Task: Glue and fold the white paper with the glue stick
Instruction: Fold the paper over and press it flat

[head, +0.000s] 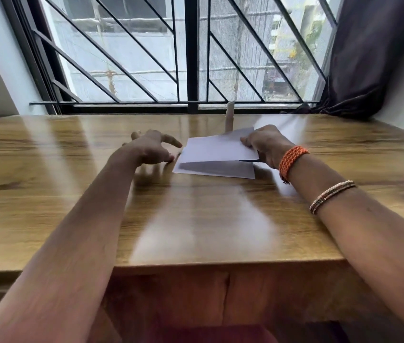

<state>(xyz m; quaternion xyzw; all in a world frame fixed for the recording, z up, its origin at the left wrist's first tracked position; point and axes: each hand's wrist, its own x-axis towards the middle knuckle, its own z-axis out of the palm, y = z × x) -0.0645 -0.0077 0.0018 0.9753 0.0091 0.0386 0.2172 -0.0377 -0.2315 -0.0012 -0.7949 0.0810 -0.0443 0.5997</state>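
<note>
The right hand (264, 144) pinches the paper's (217, 154) raised right flap; the left hand (152, 147), fingers spread, hovers just beside its left edge.

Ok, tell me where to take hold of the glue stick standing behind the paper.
Grip the glue stick round its upper half, coming from the left or from above. It stands upright, its base is hidden behind the raised paper, and the right hand holds the paper close on its right.
</note>
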